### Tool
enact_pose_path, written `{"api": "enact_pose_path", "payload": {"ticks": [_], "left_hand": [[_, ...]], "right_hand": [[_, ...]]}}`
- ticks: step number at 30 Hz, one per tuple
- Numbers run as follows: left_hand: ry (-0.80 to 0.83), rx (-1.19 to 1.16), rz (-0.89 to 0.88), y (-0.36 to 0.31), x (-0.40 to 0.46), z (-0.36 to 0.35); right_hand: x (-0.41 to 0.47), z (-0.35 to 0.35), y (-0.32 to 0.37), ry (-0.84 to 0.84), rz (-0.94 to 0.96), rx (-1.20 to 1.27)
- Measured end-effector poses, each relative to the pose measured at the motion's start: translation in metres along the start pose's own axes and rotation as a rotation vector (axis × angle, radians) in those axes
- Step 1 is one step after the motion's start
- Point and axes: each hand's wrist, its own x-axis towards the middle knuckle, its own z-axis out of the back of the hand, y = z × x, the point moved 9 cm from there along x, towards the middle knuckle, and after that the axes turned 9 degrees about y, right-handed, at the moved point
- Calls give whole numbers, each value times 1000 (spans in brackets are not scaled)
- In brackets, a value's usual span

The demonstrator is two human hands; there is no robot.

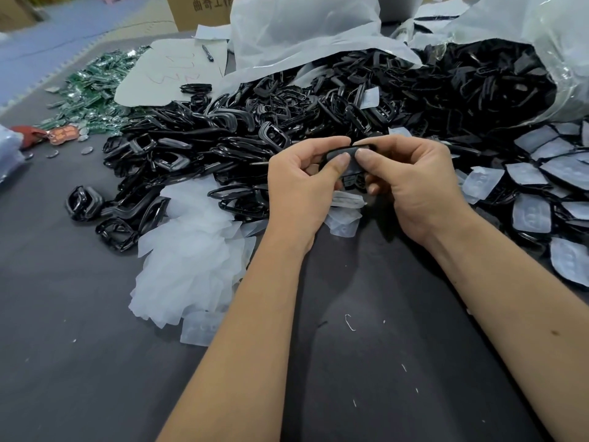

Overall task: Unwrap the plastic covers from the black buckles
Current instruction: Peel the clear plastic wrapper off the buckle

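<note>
Head view. Dark grey cloth table (79, 346), matte, flecked with small white scraps. Both forearms reach in from the bottom edge and meet just in front of the main heap. Left hand (306, 186) and right hand (411, 183) face each other, fingers curled, thumbs side by side on top of one black buckle (345, 154); each hand pinches it between thumb and forefinger. The buckle is a rounded, smooth black plastic loop, held above the table at centre frame. Whether a film clings to it cannot be told; a crumpled clear piece (347, 199) shows just below the hands. Behind them, a wide heap of buckles (287, 113), glossy black, tangled, spilling out of a torn translucent white bag (302, 30). Right of the hands, wrapped buckles (541, 186) lie flat and overlapping, each under a cloudy, pale blue-white cover of roughly rectangular shape. Left of the forearms, a pile of loose covers (188, 250), thin, limp, milky, stacked in layers. Far left, a spread of green circuit boards (92, 87) with small shiny discs beside them. A pen (207, 53) lies on a pale sheet at the back, near a cardboard box (200, 9) with printed characters.
</note>
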Motion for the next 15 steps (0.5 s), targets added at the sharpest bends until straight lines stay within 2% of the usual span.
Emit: {"api": "enact_pose_path", "payload": {"ticks": [4, 7, 10, 13, 15], "left_hand": [[-10, -44, 23, 2, 0, 0], [-46, -76, 52, 6, -1, 3], [-67, -49, 49, 5, -2, 4], [-64, 10, 33, 2, -2, 2], [-54, 14, 33, 2, -3, 1]], "right_hand": [[1, -3, -3, 39, -58, 105], [1, -1, -4, -1, -71, 170], [-1, 5, 4, -90, 11, 31], [-3, 1, 9, -74, 82, -143], [-3, 0, 8, -71, 83, -171]]}}
